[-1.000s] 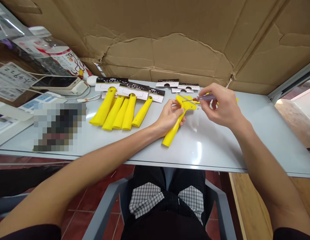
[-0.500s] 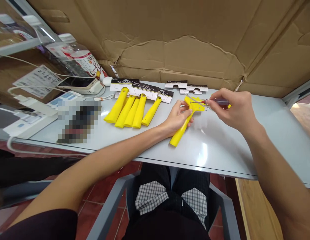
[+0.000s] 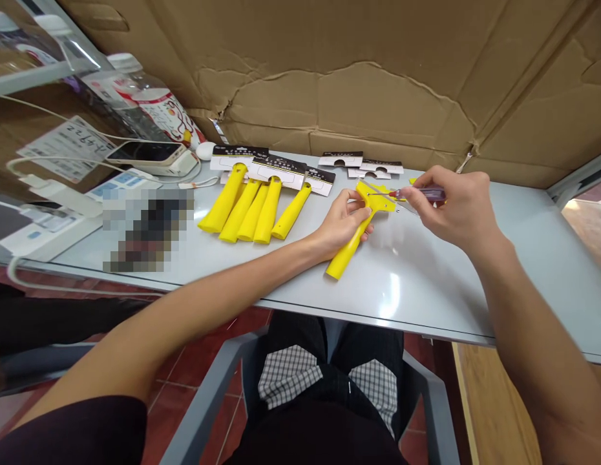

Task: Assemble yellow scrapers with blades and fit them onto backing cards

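My left hand [image 3: 346, 221] is closed around the neck of a yellow scraper [image 3: 347, 255] with a flat, wider head. Its hollow handle points toward me, over the table. In my right hand [image 3: 450, 200] is a screwdriver [image 3: 429, 194] with a translucent purplish handle, lying nearly level. The screwdriver's thin shaft reaches left across the scraper's head, its tip at a small screw or hole there. A small metal bit [image 3: 398, 210] shows beside the head. Part of another yellow piece [image 3: 412, 181] is visible behind my right fingers.
Several yellow scrapers [image 3: 247, 210] with black-and-white cards [image 3: 276, 171] lie left of my hands. More cards [image 3: 375, 168] lie at the back by the cardboard [image 3: 339, 84]. A phone [image 3: 145, 154], a power strip [image 3: 53, 226], cables and bottles [image 3: 155, 97] crowd the left side.
The view has shifted slightly, so the table sits a little higher in the picture. Both hands keep their grips, and the screwdriver tip stays at the scraper's head.
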